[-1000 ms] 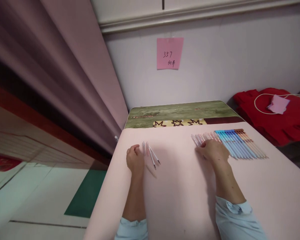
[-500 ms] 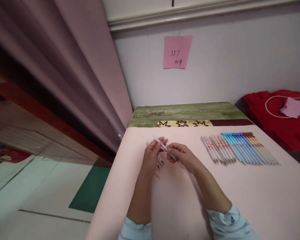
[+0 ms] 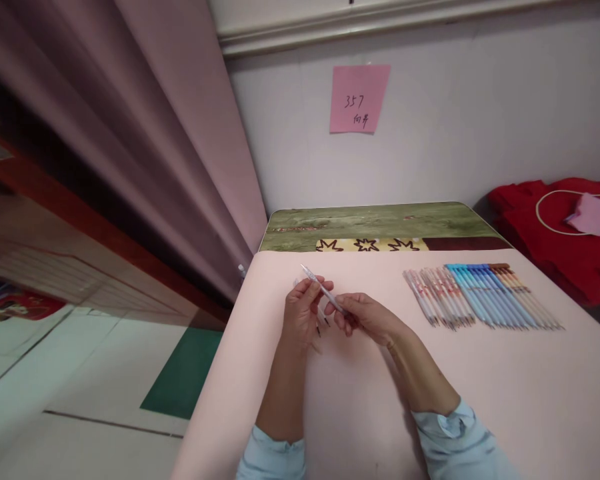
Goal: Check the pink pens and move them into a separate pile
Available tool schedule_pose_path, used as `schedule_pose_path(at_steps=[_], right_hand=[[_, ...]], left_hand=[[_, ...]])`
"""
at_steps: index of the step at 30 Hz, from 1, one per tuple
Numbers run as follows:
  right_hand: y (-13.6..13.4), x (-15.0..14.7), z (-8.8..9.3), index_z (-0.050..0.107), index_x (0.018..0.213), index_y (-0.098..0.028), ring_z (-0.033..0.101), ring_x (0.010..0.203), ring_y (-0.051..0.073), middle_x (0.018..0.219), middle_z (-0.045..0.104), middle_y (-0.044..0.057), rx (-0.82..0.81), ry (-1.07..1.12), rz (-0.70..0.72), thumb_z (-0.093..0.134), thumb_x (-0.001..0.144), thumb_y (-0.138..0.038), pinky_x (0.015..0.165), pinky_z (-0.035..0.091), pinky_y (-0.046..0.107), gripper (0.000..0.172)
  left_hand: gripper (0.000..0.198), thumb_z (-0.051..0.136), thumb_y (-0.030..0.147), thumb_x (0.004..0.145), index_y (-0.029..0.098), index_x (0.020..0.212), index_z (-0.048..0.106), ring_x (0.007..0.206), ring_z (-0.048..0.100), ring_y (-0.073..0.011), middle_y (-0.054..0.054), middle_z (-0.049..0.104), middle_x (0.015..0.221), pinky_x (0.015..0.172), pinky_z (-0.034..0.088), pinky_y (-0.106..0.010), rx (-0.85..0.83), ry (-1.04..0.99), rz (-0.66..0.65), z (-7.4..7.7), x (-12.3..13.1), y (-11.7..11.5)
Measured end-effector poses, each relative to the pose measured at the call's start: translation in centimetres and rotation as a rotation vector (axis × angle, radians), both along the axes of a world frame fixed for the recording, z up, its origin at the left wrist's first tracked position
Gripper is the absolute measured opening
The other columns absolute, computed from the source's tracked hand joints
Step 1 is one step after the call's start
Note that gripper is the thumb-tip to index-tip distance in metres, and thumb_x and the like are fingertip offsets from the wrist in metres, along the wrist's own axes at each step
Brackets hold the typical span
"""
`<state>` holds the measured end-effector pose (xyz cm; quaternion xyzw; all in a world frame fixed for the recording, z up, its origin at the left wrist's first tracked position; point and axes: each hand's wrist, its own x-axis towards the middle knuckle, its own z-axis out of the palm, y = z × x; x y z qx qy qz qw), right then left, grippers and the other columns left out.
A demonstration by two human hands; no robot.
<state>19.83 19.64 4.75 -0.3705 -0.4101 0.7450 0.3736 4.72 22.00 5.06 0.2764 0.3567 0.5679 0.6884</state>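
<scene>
1. Left hand (image 3: pixel 303 305): we see its thumb and fingers pinching the held pen (image 3: pixel 324 289) along its barrel.

2. Right hand (image 3: pixel 359 313): we see its thumb and fingers pinching the lower end of the same pen. The held pen spans the two hands above the pink covering (image 3: pixel 360 413), slanting so that its pale tip extends beyond the left hand, away from the wearer.

3. Beneath and just beside the left hand we note dark-tipped refills (image 3: pixel 319 331), partly hidden by the fingers; their full number we cannot tell.

4. Edges: the left edge of the bench (image 3: pixel 380 215) runs near the left hand and forearm, with the floor (image 3: pixel 105 447) and a green mat (image 3: pixel 183 373) below. Beyond both hands, the covering ends at a patterned strip (image 3: pixel 367 245), past which the bench's green surface reaches toward the wall (image 3: pixel 455 120).

5. Room: to the right of the right hand, a stretch of covering separates it from a row of pens (image 3: pixel 485 297), laid side by side: pinkish-white nearest the hand, then blue, then brown-capped. A broad stretch also lies between the forearms and right of the right sleeve (image 3: pixel 460 440).

6. Farther right of the right hand, past the bench's edge, we find a red cloth (image 3: pixel 545 260).

7. Writing: on the wall beyond the hands, a pink note (image 3: pixel 359 100) reads "357" above two handwritten characters, which we cannot read surely. Markings on the pens are too small to read.
</scene>
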Motion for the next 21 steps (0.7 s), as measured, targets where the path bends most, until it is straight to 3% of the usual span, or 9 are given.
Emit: schedule_pose_path(at_steps=[5, 8, 12, 15, 18, 21], right_hand=[[0.15, -0.31, -0.30, 0.066, 0.083, -0.015, 0.053, 0.057, 0.010, 0.067, 0.063, 0.000, 0.158, -0.126, -0.093, 0.072, 0.075, -0.053, 0.058, 0.042, 0.023, 0.039], [0.15, -0.35, -0.37, 0.063, 0.084, -0.017, 0.052, 0.057, 0.010, 0.065, 0.061, -0.002, 0.220, -0.237, -0.162, 0.079, 0.067, -0.050, 0.056, 0.040, 0.023, 0.041], [-0.03, -0.44, 0.16, 0.064, 0.096, -0.017, 0.057, 0.057, 0.013, 0.070, 0.066, 0.002, 0.122, -0.345, -0.203, 0.069, 0.073, -0.061, 0.053, 0.042, 0.024, 0.050], [-0.07, -0.57, 0.53, 0.066, 0.081, -0.013, 0.056, 0.051, 0.013, 0.064, 0.065, 0.007, 0.018, -0.333, -0.186, 0.046, 0.083, -0.071, 0.050, 0.041, 0.025, 0.062], [0.08, -0.57, 0.38, 0.062, 0.074, -0.014, 0.050, 0.048, 0.009, 0.060, 0.062, 0.002, 0.059, -0.277, -0.229, 0.065, 0.074, -0.065, 0.049, 0.038, 0.023, 0.050], [0.20, -0.45, -0.02, 0.058, 0.085, -0.018, 0.053, 0.054, 0.008, 0.070, 0.063, -0.002, 0.125, -0.234, -0.298, 0.085, 0.057, -0.048, 0.051, 0.039, 0.021, 0.049]], left_hand=[[0.028, 0.083, 0.032, 0.061, 0.013, 0.075, 0.067, 0.064, 0.064, -0.0142, -0.006, 0.071, 0.074, 0.059, 0.048, -0.026, -0.027, 0.066, 0.143, -0.64, 0.59, 0.19], [0.028, 0.084, 0.031, 0.060, 0.013, 0.073, 0.065, 0.068, 0.065, -0.0151, -0.005, 0.071, 0.074, 0.064, 0.049, -0.026, -0.055, 0.079, 0.171, -0.67, 0.82, 0.26], [0.028, 0.083, 0.029, 0.063, 0.013, 0.079, 0.066, 0.074, 0.067, -0.0151, -0.005, 0.071, 0.075, 0.071, 0.050, -0.027, -0.052, 0.044, 0.199, -0.35, 0.94, 0.25], [0.027, 0.081, 0.028, 0.066, 0.012, 0.082, 0.067, 0.075, 0.067, -0.0140, -0.005, 0.071, 0.078, 0.079, 0.050, -0.028, -0.014, 0.039, 0.189, -0.31, 0.98, 0.25], [0.029, 0.081, 0.029, 0.067, 0.013, 0.085, 0.067, 0.075, 0.067, -0.0136, -0.005, 0.072, 0.081, 0.083, 0.050, -0.030, -0.024, 0.021, 0.209, -0.52, 1.02, 0.31], [0.031, 0.082, 0.030, 0.066, 0.013, 0.087, 0.066, 0.077, 0.068, -0.0145, -0.006, 0.072, 0.085, 0.084, 0.051, -0.032, -0.040, -0.010, 0.224, -0.71, 1.02, 0.37]])
